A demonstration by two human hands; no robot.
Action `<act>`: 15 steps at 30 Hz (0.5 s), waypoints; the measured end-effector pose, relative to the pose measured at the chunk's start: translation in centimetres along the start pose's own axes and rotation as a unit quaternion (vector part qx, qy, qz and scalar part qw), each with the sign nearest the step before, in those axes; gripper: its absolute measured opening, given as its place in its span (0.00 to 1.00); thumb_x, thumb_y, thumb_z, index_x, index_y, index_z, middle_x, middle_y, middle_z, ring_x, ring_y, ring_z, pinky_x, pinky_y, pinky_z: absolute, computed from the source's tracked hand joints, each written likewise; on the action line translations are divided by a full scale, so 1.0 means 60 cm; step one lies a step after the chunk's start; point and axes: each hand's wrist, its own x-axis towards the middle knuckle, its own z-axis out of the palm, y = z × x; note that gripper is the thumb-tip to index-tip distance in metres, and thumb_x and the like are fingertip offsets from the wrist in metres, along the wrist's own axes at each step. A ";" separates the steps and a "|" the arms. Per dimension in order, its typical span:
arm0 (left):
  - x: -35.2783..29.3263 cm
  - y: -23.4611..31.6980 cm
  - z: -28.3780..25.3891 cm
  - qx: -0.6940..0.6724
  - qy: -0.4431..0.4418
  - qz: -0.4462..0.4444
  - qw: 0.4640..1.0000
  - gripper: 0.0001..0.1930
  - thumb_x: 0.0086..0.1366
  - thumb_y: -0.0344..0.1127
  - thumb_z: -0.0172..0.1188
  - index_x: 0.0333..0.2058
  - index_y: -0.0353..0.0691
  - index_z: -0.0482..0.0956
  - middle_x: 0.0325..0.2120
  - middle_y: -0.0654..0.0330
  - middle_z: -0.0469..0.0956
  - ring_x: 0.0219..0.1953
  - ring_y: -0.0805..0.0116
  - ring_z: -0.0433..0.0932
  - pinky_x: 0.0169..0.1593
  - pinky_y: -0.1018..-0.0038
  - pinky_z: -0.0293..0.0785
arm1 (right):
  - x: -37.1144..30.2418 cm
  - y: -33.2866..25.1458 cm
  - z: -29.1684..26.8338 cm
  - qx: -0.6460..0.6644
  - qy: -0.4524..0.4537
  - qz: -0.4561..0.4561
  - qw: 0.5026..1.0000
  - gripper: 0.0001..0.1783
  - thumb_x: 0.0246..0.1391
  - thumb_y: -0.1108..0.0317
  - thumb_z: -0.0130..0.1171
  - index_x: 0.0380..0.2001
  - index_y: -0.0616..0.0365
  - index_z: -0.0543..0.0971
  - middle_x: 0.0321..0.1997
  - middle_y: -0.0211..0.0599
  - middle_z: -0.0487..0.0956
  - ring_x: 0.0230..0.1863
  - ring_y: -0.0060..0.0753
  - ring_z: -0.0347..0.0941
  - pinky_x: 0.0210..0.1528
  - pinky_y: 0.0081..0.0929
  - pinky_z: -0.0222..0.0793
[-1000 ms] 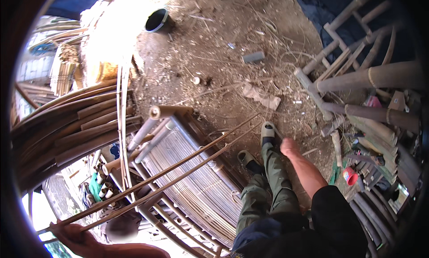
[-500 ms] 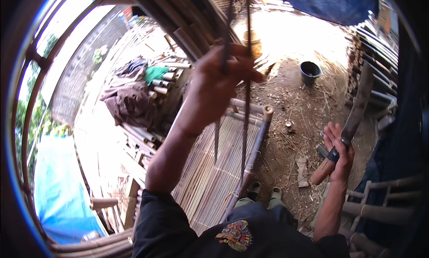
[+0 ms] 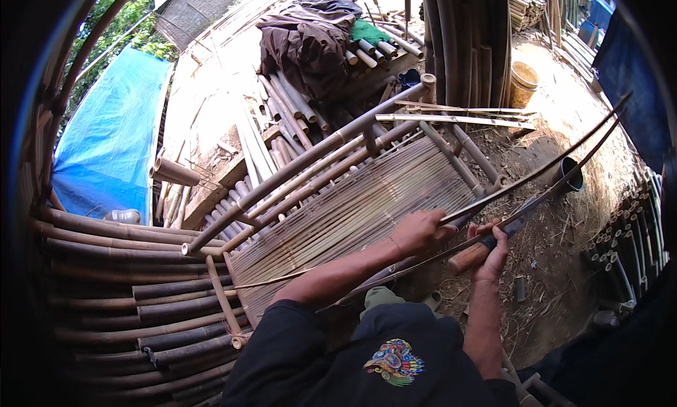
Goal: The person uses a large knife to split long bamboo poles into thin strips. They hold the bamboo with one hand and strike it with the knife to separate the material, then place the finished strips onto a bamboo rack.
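My left hand is closed around a long, thin bamboo strip that runs up to the right. A second thin length passes below it, and the two come together at the far right tip. In my right hand is a machete, gripped by its wooden handle. Its blade points up to the right, partly behind the lower strip, close to my right fingers. Whether those fingers touch the strip, I cannot tell. Beneath my left forearm lies a bamboo bench with a slatted seat and a pole backrest.
Loose split strips lie across the bench's far end. Bamboo poles fill the lower left. A black bucket stands on the littered ground, with a yellowish bucket farther back. Cut poles are stacked at right.
My view has swung left. My left hand has come down from its raised position, bringing the strip lower and slanting right. The machete has dropped from upright to beside the strip.
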 end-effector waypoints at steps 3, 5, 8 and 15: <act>-0.021 -0.191 -0.012 0.028 0.023 -0.077 0.996 0.22 0.65 0.53 0.53 0.42 0.37 0.73 0.37 0.44 0.77 0.44 0.46 0.75 0.46 0.56 0.70 | 0.011 0.058 -0.040 0.015 0.060 -0.004 0.998 0.10 0.53 0.70 0.53 0.40 0.54 0.71 0.31 0.30 0.73 0.33 0.26 0.72 0.50 0.39 0.75; -0.048 -0.322 -0.023 0.075 0.027 -0.141 0.987 0.23 0.65 0.53 0.52 0.45 0.36 0.72 0.42 0.44 0.74 0.47 0.45 0.73 0.48 0.57 0.70 | 0.011 0.074 -0.049 0.019 0.075 -0.007 0.997 0.10 0.54 0.69 0.53 0.40 0.53 0.70 0.32 0.30 0.72 0.33 0.26 0.72 0.50 0.39 0.75; -0.075 -0.453 -0.030 0.165 0.031 -0.245 0.955 0.25 0.63 0.53 0.55 0.45 0.34 0.70 0.45 0.42 0.71 0.48 0.44 0.73 0.52 0.58 0.69 | 0.003 0.080 -0.022 0.015 0.087 -0.033 0.996 0.12 0.54 0.68 0.53 0.43 0.53 0.68 0.33 0.30 0.72 0.34 0.25 0.71 0.49 0.39 0.74; 0.066 -0.090 -0.136 -0.089 0.056 0.184 0.977 0.25 0.68 0.50 0.52 0.50 0.31 0.71 0.47 0.45 0.74 0.51 0.51 0.74 0.54 0.62 0.70 | -0.003 0.057 0.084 0.021 0.018 -0.097 0.995 0.11 0.56 0.67 0.52 0.41 0.56 0.68 0.33 0.30 0.72 0.32 0.26 0.70 0.41 0.33 0.73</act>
